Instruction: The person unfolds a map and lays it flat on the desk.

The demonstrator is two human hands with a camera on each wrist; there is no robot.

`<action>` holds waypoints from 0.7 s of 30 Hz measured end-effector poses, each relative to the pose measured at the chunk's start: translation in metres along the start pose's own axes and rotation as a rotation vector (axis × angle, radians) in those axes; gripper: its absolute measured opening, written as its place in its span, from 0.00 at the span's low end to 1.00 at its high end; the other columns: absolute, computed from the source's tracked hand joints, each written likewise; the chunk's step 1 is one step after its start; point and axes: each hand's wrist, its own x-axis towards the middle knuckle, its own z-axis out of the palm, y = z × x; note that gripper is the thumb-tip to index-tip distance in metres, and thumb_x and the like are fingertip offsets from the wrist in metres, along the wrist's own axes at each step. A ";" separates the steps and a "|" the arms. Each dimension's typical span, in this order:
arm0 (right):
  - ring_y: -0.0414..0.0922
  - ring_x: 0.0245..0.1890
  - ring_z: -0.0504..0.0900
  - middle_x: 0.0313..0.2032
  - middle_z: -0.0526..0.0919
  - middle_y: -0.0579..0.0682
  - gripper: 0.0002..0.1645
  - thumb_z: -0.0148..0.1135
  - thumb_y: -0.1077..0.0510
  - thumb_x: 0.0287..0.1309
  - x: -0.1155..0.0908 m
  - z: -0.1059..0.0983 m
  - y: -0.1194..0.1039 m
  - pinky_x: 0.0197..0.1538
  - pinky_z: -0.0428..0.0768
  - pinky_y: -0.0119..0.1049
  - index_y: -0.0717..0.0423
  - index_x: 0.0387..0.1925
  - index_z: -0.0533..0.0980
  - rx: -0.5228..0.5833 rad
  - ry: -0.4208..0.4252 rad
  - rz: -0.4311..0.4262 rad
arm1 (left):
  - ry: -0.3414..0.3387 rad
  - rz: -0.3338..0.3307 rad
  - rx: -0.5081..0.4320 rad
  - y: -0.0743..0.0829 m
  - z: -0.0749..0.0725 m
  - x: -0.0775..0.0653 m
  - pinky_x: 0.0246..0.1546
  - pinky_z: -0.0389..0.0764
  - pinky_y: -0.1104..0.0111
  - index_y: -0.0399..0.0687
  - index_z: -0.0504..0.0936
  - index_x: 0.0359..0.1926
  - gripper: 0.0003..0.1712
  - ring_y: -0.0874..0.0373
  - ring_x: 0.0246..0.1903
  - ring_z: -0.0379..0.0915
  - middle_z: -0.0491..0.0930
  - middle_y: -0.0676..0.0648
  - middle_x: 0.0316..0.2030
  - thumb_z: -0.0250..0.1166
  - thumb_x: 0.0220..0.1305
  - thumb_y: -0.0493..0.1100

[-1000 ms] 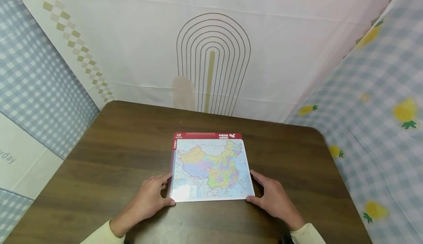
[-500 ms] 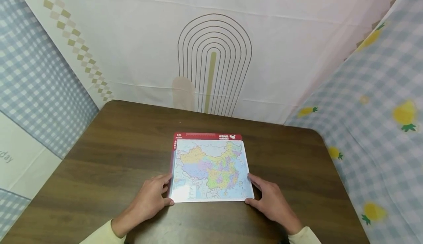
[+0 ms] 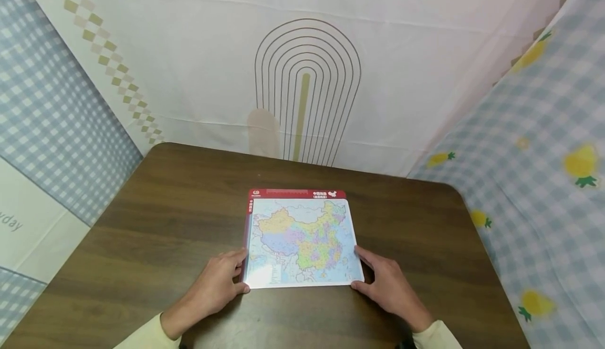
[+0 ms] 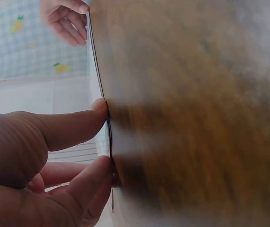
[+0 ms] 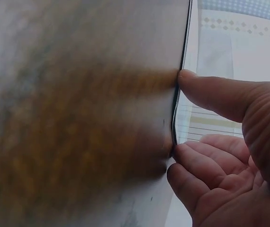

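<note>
A thin rectangular map board (image 3: pixel 302 239) with a red header and a coloured map of China lies flat on the brown wooden table in the head view. My left hand (image 3: pixel 215 283) is at its near left corner, the thumb by the near edge and the fingers along the left side. At the near right corner, my right hand (image 3: pixel 387 283) sits the same way. Both wrist views show thumb and fingertips touching the board's thin edge, spaced apart, with the left hand (image 4: pixel 45 165) and right hand (image 5: pixel 239 156) close up. A glare patch covers the map's lower left.
The brown wooden table (image 3: pixel 189 202) has rounded far corners. Behind it hangs a white cloth (image 3: pixel 203 65) with an arch print. Blue checked cloths flank it, the right one (image 3: pixel 534 191) bearing yellow fruit prints.
My right hand has come slightly inward, its fingertips now against the board's right edge. The left hand and the board stay almost still.
</note>
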 end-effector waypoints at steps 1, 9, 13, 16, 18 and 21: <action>0.55 0.66 0.82 0.67 0.82 0.56 0.48 0.85 0.54 0.51 0.001 0.000 0.000 0.64 0.81 0.53 0.60 0.72 0.74 0.002 -0.002 -0.001 | 0.001 0.002 0.003 0.000 0.000 0.000 0.44 0.88 0.68 0.25 0.77 0.66 0.45 0.38 0.57 0.84 0.78 0.27 0.65 0.86 0.45 0.31; 0.56 0.67 0.81 0.69 0.80 0.58 0.50 0.84 0.55 0.52 0.008 -0.001 0.003 0.64 0.80 0.53 0.60 0.74 0.72 0.010 -0.019 -0.008 | -0.001 0.036 0.055 0.001 0.002 -0.001 0.45 0.87 0.67 0.25 0.79 0.64 0.43 0.36 0.59 0.82 0.79 0.27 0.64 0.86 0.46 0.32; 0.56 0.67 0.81 0.68 0.80 0.59 0.50 0.85 0.54 0.51 0.013 -0.002 0.005 0.64 0.81 0.54 0.61 0.74 0.72 0.005 -0.014 -0.029 | 0.014 0.066 0.115 0.004 0.002 -0.004 0.53 0.86 0.59 0.27 0.81 0.62 0.42 0.36 0.60 0.81 0.81 0.29 0.62 0.86 0.45 0.35; 0.57 0.67 0.81 0.68 0.80 0.60 0.50 0.85 0.55 0.52 0.017 -0.002 0.007 0.64 0.81 0.54 0.62 0.74 0.71 0.000 -0.015 -0.044 | 0.036 0.113 0.168 0.005 0.003 -0.007 0.57 0.83 0.51 0.28 0.83 0.59 0.41 0.37 0.59 0.81 0.83 0.30 0.60 0.88 0.42 0.37; 0.56 0.68 0.81 0.69 0.79 0.60 0.51 0.84 0.55 0.52 0.020 -0.003 0.007 0.65 0.80 0.53 0.61 0.74 0.71 0.008 -0.026 -0.040 | 0.050 0.138 0.192 0.006 0.004 -0.009 0.57 0.83 0.49 0.29 0.84 0.58 0.40 0.38 0.57 0.82 0.85 0.31 0.58 0.88 0.41 0.37; 0.56 0.69 0.80 0.70 0.78 0.60 0.51 0.84 0.55 0.53 0.024 -0.003 0.007 0.66 0.80 0.54 0.62 0.75 0.70 0.015 -0.047 -0.035 | 0.060 0.158 0.217 0.006 0.007 -0.011 0.56 0.83 0.49 0.29 0.85 0.56 0.40 0.39 0.55 0.83 0.86 0.33 0.56 0.89 0.40 0.38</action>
